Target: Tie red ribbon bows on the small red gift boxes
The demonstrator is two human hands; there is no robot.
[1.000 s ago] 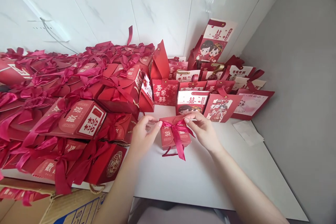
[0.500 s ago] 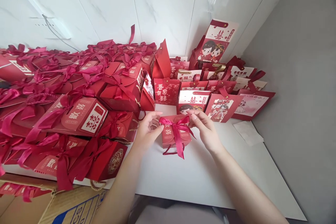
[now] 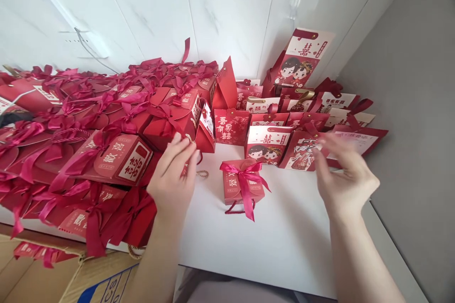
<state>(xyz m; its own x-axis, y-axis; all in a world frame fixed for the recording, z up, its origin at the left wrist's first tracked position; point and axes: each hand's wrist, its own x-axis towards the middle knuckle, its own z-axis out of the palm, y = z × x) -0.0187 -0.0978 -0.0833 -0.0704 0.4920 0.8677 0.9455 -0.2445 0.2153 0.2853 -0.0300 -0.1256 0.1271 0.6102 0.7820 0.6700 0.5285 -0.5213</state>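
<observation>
A small red gift box (image 3: 243, 188) tied with a crimson ribbon bow (image 3: 245, 174) stands on the white table (image 3: 277, 241), with no hand on it. My left hand (image 3: 173, 176) is to its left, fingers stretched out over the stacked red boxes (image 3: 121, 161) and holding nothing. My right hand (image 3: 343, 175) is off to the right of the box, blurred by motion, fingers spread and empty, in front of the paper gift bags (image 3: 302, 149).
Several ribboned red boxes fill the left half of the table. Red and white paper gift bags (image 3: 265, 144) stand along the back by the tiled wall (image 3: 213, 9). A cardboard carton (image 3: 71, 279) sits below the table's front left edge. A white paper slip lies right.
Both hands have let go of the ribbon bow and moved apart, the left toward the stacked boxes, the right toward the gift bags. The small box stays put.
</observation>
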